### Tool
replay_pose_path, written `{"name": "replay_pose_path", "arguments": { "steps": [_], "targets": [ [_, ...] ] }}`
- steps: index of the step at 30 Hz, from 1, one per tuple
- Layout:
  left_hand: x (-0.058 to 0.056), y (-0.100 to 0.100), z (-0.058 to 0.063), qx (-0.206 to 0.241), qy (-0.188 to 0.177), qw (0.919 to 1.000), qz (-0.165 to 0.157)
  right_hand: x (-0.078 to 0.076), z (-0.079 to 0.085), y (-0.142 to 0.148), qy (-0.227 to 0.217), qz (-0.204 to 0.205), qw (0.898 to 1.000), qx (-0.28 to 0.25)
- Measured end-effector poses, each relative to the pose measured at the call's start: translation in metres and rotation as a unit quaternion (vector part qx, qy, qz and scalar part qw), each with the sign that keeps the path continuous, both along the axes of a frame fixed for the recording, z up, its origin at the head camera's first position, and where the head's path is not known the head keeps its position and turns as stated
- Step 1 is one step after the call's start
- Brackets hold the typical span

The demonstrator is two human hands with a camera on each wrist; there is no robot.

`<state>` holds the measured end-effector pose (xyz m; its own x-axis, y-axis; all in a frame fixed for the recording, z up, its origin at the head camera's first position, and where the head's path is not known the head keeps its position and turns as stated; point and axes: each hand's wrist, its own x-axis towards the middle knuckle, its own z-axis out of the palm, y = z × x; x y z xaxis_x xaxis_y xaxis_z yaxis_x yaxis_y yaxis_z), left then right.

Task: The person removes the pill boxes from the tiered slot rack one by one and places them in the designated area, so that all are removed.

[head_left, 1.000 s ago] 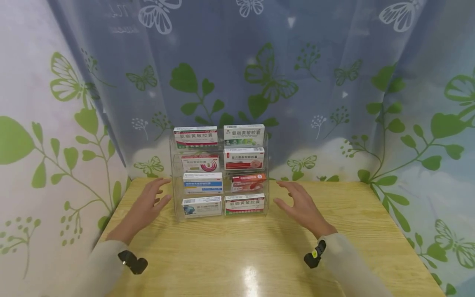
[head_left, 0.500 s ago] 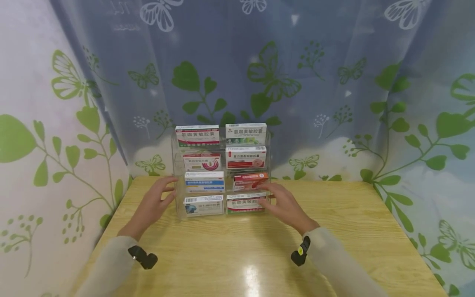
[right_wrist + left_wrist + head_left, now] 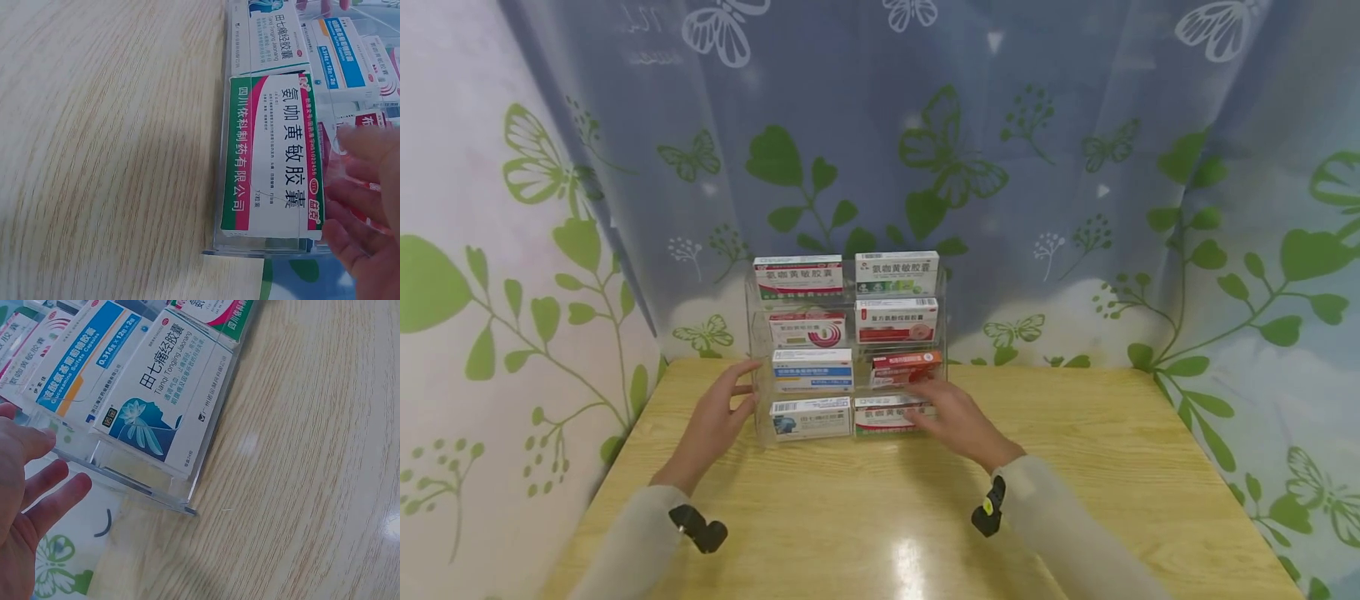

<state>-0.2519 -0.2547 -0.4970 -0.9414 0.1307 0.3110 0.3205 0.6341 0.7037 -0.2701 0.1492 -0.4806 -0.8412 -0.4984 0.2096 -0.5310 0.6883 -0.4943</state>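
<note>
A clear tiered rack (image 3: pixel 134 487) holds medicine boxes in two columns. My left hand (image 3: pixel 711 429) is at its left side, with the fingertips right at the clear edge and nothing gripped. Beside them are a blue-and-white box (image 3: pixel 812 371) and a white box (image 3: pixel 169 394) with a blue head picture. My right hand (image 3: pixel 958 421) reaches over the lower right of the rack. Its thumb (image 3: pixel 342 244) is at the corner of a white box with green and pink bands (image 3: pixel 272 156). The other fingers extend in front of the red box (image 3: pixel 906 367), partly hiding it.
Higher on the rack sit two white boxes (image 3: pixel 799 279) (image 3: pixel 897 273) at the top, with a pink-ringed box (image 3: pixel 808 331) and a red-and-white box (image 3: pixel 897 321) below. The rack stands on a wooden table (image 3: pixel 820 517), before a patterned curtain (image 3: pixel 1037 208).
Both hands have moved inward to the rack. The left fingers have come to its left edge; the right hand has shifted left over the lower right boxes. The boxes keep their places.
</note>
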Motion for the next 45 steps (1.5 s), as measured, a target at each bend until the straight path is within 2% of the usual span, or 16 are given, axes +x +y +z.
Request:
{"name": "replay_pose_path", "arguments": {
  "steps": [7, 16, 19, 23, 26, 29, 35, 40, 45],
  "targets": [
    [0.002, 0.002, -0.003, 0.005, -0.006, 1.0, 0.0, -0.007, -0.003, -0.009, 0.065, 0.022, 0.997, 0.032],
    [0.001, 0.003, -0.001, 0.015, -0.008, 0.9999, 0.0, -0.006, -0.008, -0.012, 0.137, 0.011, 0.989, 0.052],
    [0.002, 0.005, 0.0, 0.016, -0.007, 0.9999, -0.003, -0.004, -0.003, -0.01, 0.164, 0.011, 0.986, 0.041],
    [0.002, 0.005, 0.0, 0.021, -0.01, 0.9997, -0.005, 0.0, 0.013, -0.005, 0.186, 0.028, 0.982, 0.0],
    [0.002, 0.004, -0.001, 0.021, -0.009, 0.9997, -0.004, 0.0, 0.026, 0.003, 0.175, 0.029, 0.984, -0.026],
    [0.003, 0.003, -0.001, 0.017, -0.008, 0.9998, -0.005, 0.001, 0.039, 0.014, 0.144, 0.014, 0.988, -0.049],
    [0.003, 0.001, -0.001, 0.013, -0.03, 0.9995, 0.005, 0.004, 0.059, 0.045, 0.086, -0.014, 0.992, -0.09],
    [0.003, 0.001, -0.001, 0.006, -0.031, 0.9995, 0.005, 0.005, 0.061, 0.081, 0.085, -0.041, 0.992, -0.087],
    [0.001, 0.001, -0.002, 0.007, -0.029, 0.9996, 0.004, 0.006, 0.052, 0.116, 0.077, -0.071, 0.991, -0.078]
  ]
}}
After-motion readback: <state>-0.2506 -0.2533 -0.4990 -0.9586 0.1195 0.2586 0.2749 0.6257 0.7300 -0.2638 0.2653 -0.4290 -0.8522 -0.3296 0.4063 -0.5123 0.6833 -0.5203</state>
